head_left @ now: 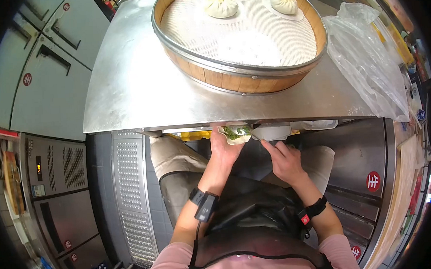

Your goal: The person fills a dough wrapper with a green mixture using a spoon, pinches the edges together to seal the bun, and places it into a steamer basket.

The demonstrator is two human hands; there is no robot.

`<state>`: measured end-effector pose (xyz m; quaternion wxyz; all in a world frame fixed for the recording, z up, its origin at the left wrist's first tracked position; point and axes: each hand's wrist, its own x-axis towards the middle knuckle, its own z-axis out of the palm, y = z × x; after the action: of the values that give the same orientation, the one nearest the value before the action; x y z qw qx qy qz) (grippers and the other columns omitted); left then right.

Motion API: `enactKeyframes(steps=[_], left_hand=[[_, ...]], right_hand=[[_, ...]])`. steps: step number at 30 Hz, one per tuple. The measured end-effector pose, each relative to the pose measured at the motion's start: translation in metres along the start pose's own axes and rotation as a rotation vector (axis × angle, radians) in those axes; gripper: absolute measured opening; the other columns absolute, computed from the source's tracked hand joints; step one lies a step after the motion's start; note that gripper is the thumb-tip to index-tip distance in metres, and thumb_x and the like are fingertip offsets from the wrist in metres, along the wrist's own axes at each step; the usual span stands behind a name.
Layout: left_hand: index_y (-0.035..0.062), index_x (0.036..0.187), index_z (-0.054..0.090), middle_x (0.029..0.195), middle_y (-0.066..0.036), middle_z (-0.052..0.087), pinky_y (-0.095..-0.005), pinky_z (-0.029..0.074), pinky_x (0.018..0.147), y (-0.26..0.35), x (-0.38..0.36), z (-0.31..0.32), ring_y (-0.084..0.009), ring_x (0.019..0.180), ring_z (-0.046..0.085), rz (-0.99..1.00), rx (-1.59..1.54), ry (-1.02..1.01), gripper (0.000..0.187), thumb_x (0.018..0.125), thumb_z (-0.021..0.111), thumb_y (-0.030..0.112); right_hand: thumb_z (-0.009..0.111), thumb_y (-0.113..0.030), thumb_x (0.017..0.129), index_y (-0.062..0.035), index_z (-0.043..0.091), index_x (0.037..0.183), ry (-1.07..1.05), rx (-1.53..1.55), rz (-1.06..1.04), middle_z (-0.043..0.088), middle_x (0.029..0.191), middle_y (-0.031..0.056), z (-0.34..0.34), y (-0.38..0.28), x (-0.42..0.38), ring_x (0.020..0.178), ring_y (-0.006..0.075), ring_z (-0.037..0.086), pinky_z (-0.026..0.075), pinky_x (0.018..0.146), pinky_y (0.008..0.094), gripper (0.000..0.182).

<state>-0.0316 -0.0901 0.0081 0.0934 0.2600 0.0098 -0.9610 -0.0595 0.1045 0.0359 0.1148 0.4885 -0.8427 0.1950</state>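
My left hand (222,146) cups a round dough wrapper (236,140) just below the table's front edge. Chopped green filling (234,131) lies in the middle of the wrapper. To the right of it, my right hand (283,161) is closed, its index finger and thumb pinching the end of something thin and mostly hidden. Those fingertips are close to a pale container (272,133) partly under the table edge. On the table, a wooden steamer (241,77) with a mesh liner holds 3 pleated buns, including a bun (221,6) on a paper round.
A crumpled clear plastic bag (367,58) lies on the right of the steel table (125,85). Steel cabinets (50,55) stand at the left. The table edge hangs directly over my hands, and my knees are beneath it.
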Motion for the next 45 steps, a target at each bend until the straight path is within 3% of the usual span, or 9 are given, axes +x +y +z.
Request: enactKeyframes(steps=[7, 9, 15, 21, 25, 28, 38, 41, 45], left_hand=[[0.0015, 0.127, 0.043, 0.125, -0.017, 0.050, -0.0488, 0.039, 0.100, 0.002, 0.000, -0.007, -0.0323, 0.114, 0.049, -0.006, 0.012, 0.003, 0.041, 0.100, 0.027, 0.027], [0.0015, 0.124, 0.045, 0.123, -0.016, 0.052, -0.0482, 0.041, 0.097, 0.003, 0.007, -0.018, -0.0317, 0.112, 0.050, -0.001, -0.029, 0.043, 0.039, 0.099, 0.030, 0.028], [0.0004, 0.117, 0.049, 0.113, -0.017, 0.057, -0.0461, 0.045, 0.090, 0.004, 0.012, -0.029, -0.0325, 0.104, 0.054, -0.011, -0.106, -0.035, 0.037, 0.098, 0.032, 0.027], [-0.0020, 0.114, 0.051, 0.109, -0.019, 0.059, -0.0455, 0.048, 0.087, 0.022, 0.000, -0.043, -0.0333, 0.097, 0.058, 0.033, -0.064, 0.083, 0.037, 0.097, 0.033, 0.026], [0.0008, 0.110, 0.055, 0.106, -0.018, 0.061, -0.0435, 0.050, 0.085, 0.030, -0.015, -0.061, -0.0319, 0.095, 0.060, 0.046, -0.079, 0.083, 0.032, 0.096, 0.036, 0.023], [0.0023, 0.111, 0.056, 0.104, -0.017, 0.062, -0.0435, 0.050, 0.085, 0.033, -0.010, -0.072, -0.0312, 0.094, 0.060, 0.013, -0.069, 0.101, 0.031, 0.096, 0.037, 0.021], [-0.0018, 0.116, 0.051, 0.111, -0.020, 0.060, -0.0451, 0.049, 0.088, 0.024, 0.030, -0.086, -0.0337, 0.100, 0.059, 0.011, 0.003, 0.186, 0.042, 0.098, 0.028, 0.027], [-0.0023, 0.116, 0.051, 0.112, -0.018, 0.060, -0.0453, 0.048, 0.089, 0.023, 0.035, -0.094, -0.0333, 0.101, 0.059, 0.037, 0.044, 0.121, 0.041, 0.098, 0.028, 0.027], [-0.0021, 0.117, 0.051, 0.113, -0.018, 0.060, -0.0453, 0.048, 0.090, 0.024, 0.036, -0.097, -0.0326, 0.102, 0.059, 0.035, 0.050, 0.073, 0.041, 0.097, 0.029, 0.026]], right_hand=[[0.056, 0.002, 0.077, -0.0098, 0.060, 0.121, -0.011, 0.157, 0.082, 0.045, 0.070, 0.0037, 0.002, -0.008, -0.006, 0.055, 0.0170, 0.049, 0.043, 0.051, 0.0293, 0.046], [0.049, 0.002, 0.087, -0.0050, 0.059, 0.122, 0.024, 0.762, 0.388, 0.048, 0.067, 0.0034, 0.004, -0.017, -0.008, 0.057, 0.0121, 0.048, 0.042, 0.054, 0.0260, 0.037], [0.044, -0.003, 0.093, -0.0033, 0.056, 0.124, -0.096, 1.051, 0.680, 0.046, 0.064, -0.0014, 0.010, -0.029, -0.005, 0.058, 0.0064, 0.042, 0.039, 0.055, 0.0230, 0.033], [0.046, -0.007, 0.093, -0.0063, 0.060, 0.116, 0.095, 0.894, 0.741, 0.047, 0.062, 0.0024, 0.036, 0.008, 0.013, 0.058, 0.0087, 0.044, 0.039, 0.056, 0.0232, 0.027], [0.048, -0.008, 0.087, -0.0034, 0.064, 0.098, -0.090, 0.213, 0.453, 0.060, 0.073, 0.0212, 0.072, 0.035, 0.032, 0.069, 0.0344, 0.062, 0.047, 0.064, 0.0446, 0.020], [0.047, -0.007, 0.084, -0.0026, 0.063, 0.091, -0.310, -0.028, 0.295, 0.063, 0.082, 0.0204, 0.082, 0.040, 0.044, 0.081, 0.0420, 0.060, 0.046, 0.070, 0.0514, 0.018], [0.049, -0.006, 0.083, 0.0024, 0.060, 0.092, -0.308, 0.082, 0.426, 0.060, 0.094, 0.0242, 0.072, 0.053, 0.039, 0.091, 0.0433, 0.056, 0.045, 0.079, 0.0489, 0.017], [0.049, -0.008, 0.084, 0.0044, 0.059, 0.088, -0.112, 0.323, 0.345, 0.060, 0.086, 0.0229, 0.085, 0.051, 0.032, 0.081, 0.0427, 0.056, 0.046, 0.073, 0.0475, 0.016], [0.052, -0.010, 0.085, 0.0005, 0.054, 0.072, -0.366, 0.791, 0.775, 0.056, 0.065, 0.0106, 0.083, 0.065, 0.031, 0.057, 0.0239, 0.051, 0.040, 0.054, 0.0351, 0.017]])
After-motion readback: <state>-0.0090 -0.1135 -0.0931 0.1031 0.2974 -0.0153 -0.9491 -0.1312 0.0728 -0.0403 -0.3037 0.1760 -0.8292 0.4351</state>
